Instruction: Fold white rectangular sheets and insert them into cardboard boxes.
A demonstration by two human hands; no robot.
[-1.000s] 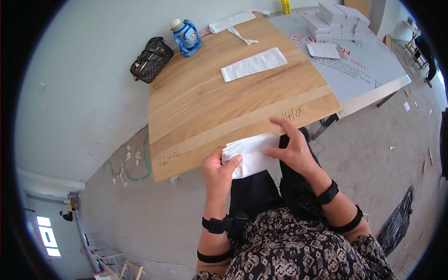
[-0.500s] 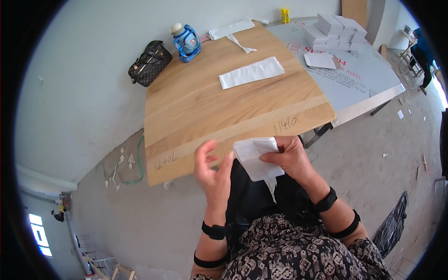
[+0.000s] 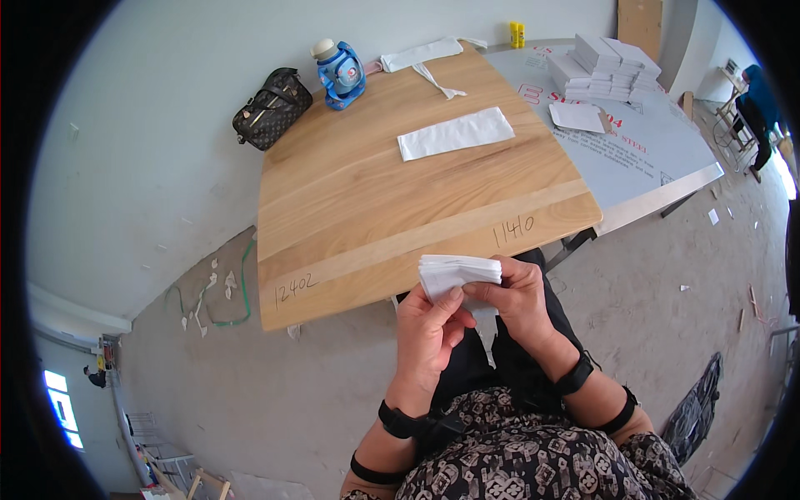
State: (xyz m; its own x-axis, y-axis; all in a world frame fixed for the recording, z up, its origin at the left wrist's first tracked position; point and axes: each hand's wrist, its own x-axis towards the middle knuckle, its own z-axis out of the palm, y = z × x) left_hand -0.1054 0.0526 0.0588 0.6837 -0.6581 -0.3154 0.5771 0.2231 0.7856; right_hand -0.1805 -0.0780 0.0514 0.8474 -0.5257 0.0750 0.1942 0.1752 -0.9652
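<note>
Both my hands grip a small stack of folded white paper (image 3: 458,272), held over my lap just off the table's front edge. My left hand (image 3: 427,327) pinches its lower left side, thumb on top and the other fingers curled beneath. At the right side, my right hand (image 3: 521,298) has its thumb pressed on the near face and its fingers behind. The stack's layered edges face up and away from me. On the wooden table (image 3: 400,208) in front lies a flat, folded white strip (image 3: 457,133).
A dark patterned handbag (image 3: 272,108) and a blue bottle (image 3: 340,75) stand along the wall side. Another white strip (image 3: 422,55) lies at the far edge. Right of it, a grey-covered table (image 3: 633,150) bears stacked white booklets (image 3: 604,62) and yellow tubes (image 3: 517,35). A person (image 3: 754,108) sits far right.
My left hand has come in from the left and closed on the paper stack. The stack has tilted, so its layered top edge now shows.
</note>
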